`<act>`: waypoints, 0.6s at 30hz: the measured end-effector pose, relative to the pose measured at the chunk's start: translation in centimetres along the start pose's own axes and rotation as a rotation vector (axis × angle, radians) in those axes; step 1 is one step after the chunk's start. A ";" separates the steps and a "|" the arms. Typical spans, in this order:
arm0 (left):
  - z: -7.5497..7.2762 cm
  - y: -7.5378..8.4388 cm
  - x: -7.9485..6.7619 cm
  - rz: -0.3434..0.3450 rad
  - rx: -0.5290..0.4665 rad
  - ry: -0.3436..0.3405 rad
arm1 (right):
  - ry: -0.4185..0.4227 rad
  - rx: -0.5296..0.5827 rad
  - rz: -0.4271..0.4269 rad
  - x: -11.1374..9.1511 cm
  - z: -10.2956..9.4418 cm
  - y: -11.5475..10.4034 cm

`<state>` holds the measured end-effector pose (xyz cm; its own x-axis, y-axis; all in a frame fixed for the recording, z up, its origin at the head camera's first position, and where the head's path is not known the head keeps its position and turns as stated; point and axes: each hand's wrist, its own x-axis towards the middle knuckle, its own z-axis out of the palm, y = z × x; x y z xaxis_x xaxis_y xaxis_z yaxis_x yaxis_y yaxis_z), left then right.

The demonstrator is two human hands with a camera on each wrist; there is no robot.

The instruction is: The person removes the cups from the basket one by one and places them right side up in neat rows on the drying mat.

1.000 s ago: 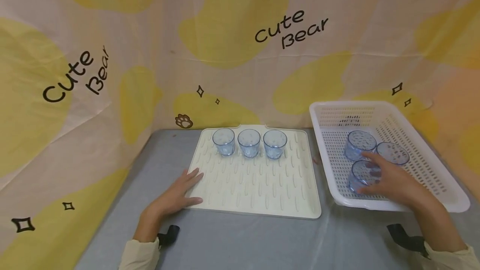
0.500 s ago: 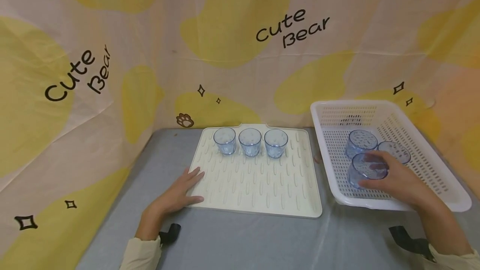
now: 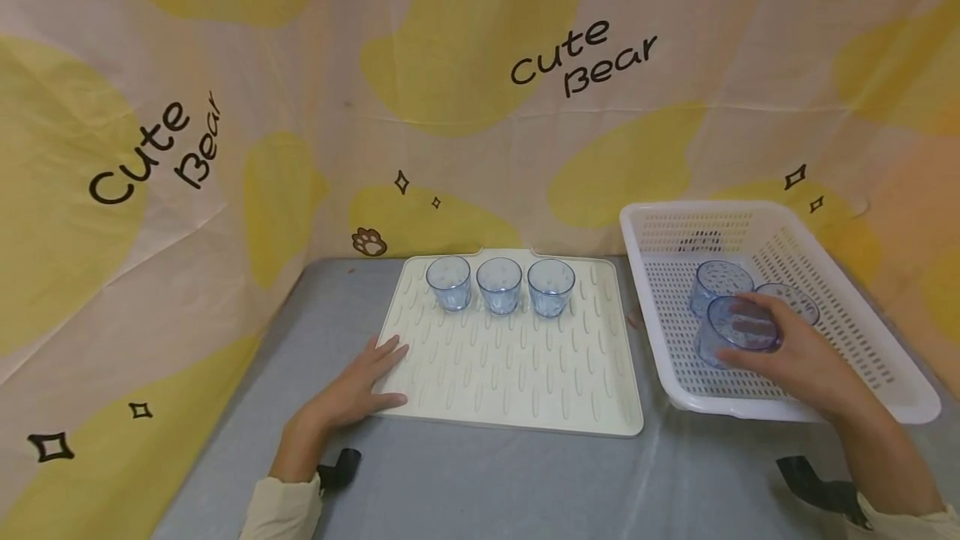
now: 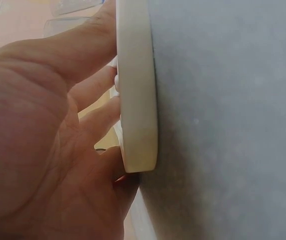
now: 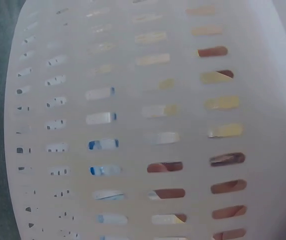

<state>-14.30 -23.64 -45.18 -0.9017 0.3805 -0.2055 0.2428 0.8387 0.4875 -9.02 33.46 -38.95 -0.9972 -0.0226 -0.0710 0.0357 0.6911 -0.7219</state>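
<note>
My right hand (image 3: 802, 361) grips a clear blue drinking glass (image 3: 735, 332) at the near left inside the white basket (image 3: 757, 408), thumb on its near side and fingertips by the far rim. Behind it stand two similar glasses, one at the back left (image 3: 720, 277) and one at the right (image 3: 798, 302), partly hidden by my hand. My left hand (image 3: 348, 386) rests with spread fingers on the left edge of a cream ridged draining mat (image 3: 510, 386); the left wrist view shows the mat's thick rim (image 4: 138, 90) beside the thumb. The right wrist view shows only slotted basket wall (image 5: 132, 130).
Three blue glasses stand upright in a row along the mat's back: left (image 3: 448, 283), middle (image 3: 499, 286) and right (image 3: 551, 288). A grey cloth (image 3: 487, 482) covers the table. Printed fabric (image 3: 480, 148) hangs behind and at the left.
My right hand has closed on the near glass and shifted it up and slightly towards the back, beside the other two. The left hand has stayed on the mat.
</note>
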 end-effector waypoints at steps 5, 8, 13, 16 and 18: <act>-0.1 -0.1 0.0 0.009 -0.007 -0.001 | 0.047 -0.047 0.028 0.0 0.0 -0.4; -0.1 -0.2 0.0 0.013 -0.009 -0.002 | 0.065 -0.061 0.043 0.0 0.0 -0.6; -0.1 -0.3 0.1 0.020 -0.015 0.002 | 0.073 -0.050 0.055 0.1 0.1 -1.0; 0.0 -0.3 0.1 0.020 -0.014 0.002 | 0.101 -0.068 0.035 0.2 0.3 -1.5; 0.0 -0.4 0.1 0.016 -0.011 -0.002 | 0.120 -0.079 0.014 0.2 0.5 -1.9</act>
<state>-14.51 -23.90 -45.42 -0.8970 0.3948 -0.1987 0.2537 0.8282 0.4997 -9.28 31.83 -37.96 -0.9975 0.0704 0.0054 0.0490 0.7453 -0.6650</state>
